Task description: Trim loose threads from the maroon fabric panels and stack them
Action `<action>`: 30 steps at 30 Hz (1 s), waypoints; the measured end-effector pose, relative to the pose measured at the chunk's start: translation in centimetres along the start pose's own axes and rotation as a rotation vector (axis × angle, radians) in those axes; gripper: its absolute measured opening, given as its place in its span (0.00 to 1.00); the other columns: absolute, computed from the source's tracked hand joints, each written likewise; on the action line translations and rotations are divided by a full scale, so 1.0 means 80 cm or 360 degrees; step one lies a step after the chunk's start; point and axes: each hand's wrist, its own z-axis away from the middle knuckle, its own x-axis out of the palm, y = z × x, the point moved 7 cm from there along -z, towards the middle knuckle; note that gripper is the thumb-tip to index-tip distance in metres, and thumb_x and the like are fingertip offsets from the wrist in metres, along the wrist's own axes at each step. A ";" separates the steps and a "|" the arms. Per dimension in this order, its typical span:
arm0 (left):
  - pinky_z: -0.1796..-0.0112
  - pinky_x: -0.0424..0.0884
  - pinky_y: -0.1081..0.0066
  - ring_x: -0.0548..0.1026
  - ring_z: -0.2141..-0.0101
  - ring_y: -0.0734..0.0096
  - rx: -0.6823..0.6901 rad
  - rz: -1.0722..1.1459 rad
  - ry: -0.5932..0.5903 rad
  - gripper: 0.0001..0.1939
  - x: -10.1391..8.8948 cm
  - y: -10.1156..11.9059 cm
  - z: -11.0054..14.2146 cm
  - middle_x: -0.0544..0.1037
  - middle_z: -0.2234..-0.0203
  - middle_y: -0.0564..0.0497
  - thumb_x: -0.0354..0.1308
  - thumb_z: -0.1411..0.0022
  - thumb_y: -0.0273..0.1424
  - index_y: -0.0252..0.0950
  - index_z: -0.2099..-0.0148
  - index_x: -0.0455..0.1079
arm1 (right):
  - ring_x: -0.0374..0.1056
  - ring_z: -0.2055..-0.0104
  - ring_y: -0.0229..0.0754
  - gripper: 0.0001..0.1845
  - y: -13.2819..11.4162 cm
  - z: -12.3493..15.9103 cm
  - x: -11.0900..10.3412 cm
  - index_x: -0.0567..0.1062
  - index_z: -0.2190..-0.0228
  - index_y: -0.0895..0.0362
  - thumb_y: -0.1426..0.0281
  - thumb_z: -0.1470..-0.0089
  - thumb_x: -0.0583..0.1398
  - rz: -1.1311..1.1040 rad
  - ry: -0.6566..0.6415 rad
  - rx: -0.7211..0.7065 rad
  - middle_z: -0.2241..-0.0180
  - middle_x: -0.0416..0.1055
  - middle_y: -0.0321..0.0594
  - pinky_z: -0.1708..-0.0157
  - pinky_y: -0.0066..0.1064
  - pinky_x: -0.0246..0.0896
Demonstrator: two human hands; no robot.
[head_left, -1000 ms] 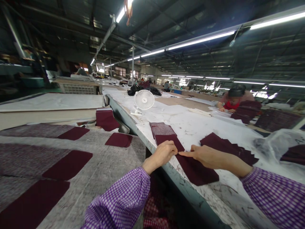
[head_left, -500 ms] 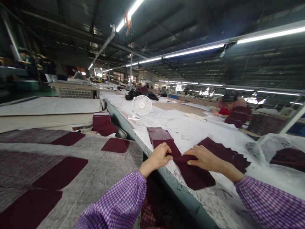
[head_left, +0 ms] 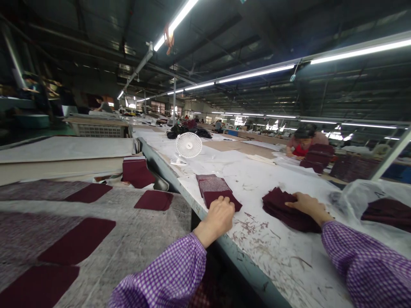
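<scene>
Right grip (head_left: 307,204): palm down, fingers spread flat on top of the fanned maroon stack (head_left: 284,208), pressing it onto the worktop (head_left: 282,252). Nothing pinched, just resting contact.

Left grip (head_left: 220,216): loosely curled, knuckles up, sitting at the near edge of the worktop. Fingertips touch the near corner of the small maroon pile (head_left: 215,191). Can't tell whether a ply is caught under the fingers; they're hidden from me.

Small maroon pile: lies flat near the worktop's left edge, top pieces show a lighter mottled face, bottom piece plain maroon. Fanned maroon stack is to its right, well apart from it, with bare scribbled-over white surface between them.

Just beyond the right grip: clear plastic bag (head_left: 369,199) with more dark pieces inside.

Further up the same worktop: white desk fan (head_left: 188,146), upright, facing me.

Left of the gap, on the grey felt surface (head_left: 138,231): single maroon cut pieces (head_left: 77,240) laid flat and spaced out, plus a taller maroon block (head_left: 136,171) near its far end.

Far right: another person (head_left: 303,143) bent over the worktop, with dark stacks beside them.

Both my sleeves are purple gingham.
</scene>
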 end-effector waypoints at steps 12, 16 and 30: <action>0.59 0.69 0.67 0.75 0.63 0.63 -0.0319 0.0567 0.0129 0.10 -0.001 -0.042 -0.006 0.79 0.65 0.49 0.50 0.43 0.24 0.37 0.64 0.72 | 0.62 0.46 0.49 0.28 -0.285 0.084 -0.003 0.64 0.46 0.55 0.64 0.48 0.58 -0.0374 -0.0609 -0.1331 0.47 0.67 0.46 0.47 0.43 0.56; 0.59 0.69 0.70 0.74 0.63 0.67 -0.0340 0.0820 0.0599 0.09 -0.027 -0.064 0.009 0.77 0.65 0.49 0.48 0.39 0.26 0.36 0.61 0.69 | 0.70 0.60 0.44 0.25 -0.350 0.116 0.021 0.65 0.49 0.56 0.69 0.50 0.58 -0.0646 -0.0793 -0.1320 0.61 0.75 0.41 0.59 0.36 0.63; 0.57 0.67 0.69 0.69 0.60 0.66 -0.0098 0.0415 0.0439 0.11 -0.016 -0.071 0.018 0.74 0.65 0.47 0.48 0.36 0.28 0.35 0.64 0.72 | 0.60 0.76 0.39 0.13 -0.302 0.070 0.061 0.67 0.76 0.54 0.59 0.49 0.52 -0.0961 -0.0554 -0.0616 0.79 0.64 0.33 0.75 0.32 0.57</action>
